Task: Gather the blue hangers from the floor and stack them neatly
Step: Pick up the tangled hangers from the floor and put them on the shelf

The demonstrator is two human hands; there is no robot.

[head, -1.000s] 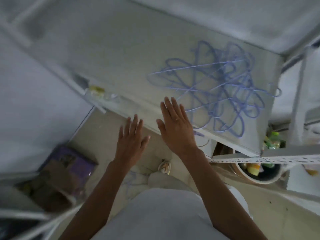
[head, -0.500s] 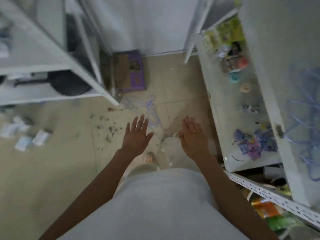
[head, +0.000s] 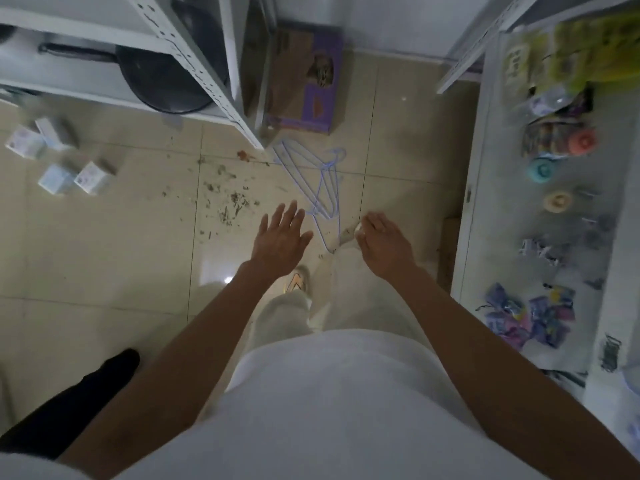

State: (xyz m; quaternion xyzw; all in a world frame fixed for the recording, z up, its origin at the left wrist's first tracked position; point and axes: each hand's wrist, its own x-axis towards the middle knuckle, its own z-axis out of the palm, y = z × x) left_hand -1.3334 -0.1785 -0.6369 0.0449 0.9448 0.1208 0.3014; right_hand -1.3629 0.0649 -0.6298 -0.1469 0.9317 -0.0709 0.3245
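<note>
A few thin blue wire hangers [head: 313, 183] lie overlapping on the beige tiled floor [head: 104, 258], just ahead of the person's feet and close to the foot of the white metal shelf post [head: 207, 81], with a brown-and-purple cardboard box [head: 304, 81] standing just beyond them. A second ago the view was on a white surface carrying a loose tangle of blue hangers; it has since swung down to the floor, so this small cluster is now the target — likely the next batch to gather and add to that pile. The left hand [head: 280, 239] hovers above the floor just left of the hangers, fingers spread and straight, holding nothing. The right hand [head: 382, 242] hangs just right of them with fingers loosely curled downward; it seems empty, though the fingertips are blurred. Neither hand touches the hangers yet. Scattered dark crumbs [head: 225, 199] dirty the tiles to the left, small pale boxes [head: 59, 157] lie farther off, and a black frying pan [head: 162, 77] sits on the low shelf. Someone's black-clad leg [head: 69, 403] shows at lower left.
</note>
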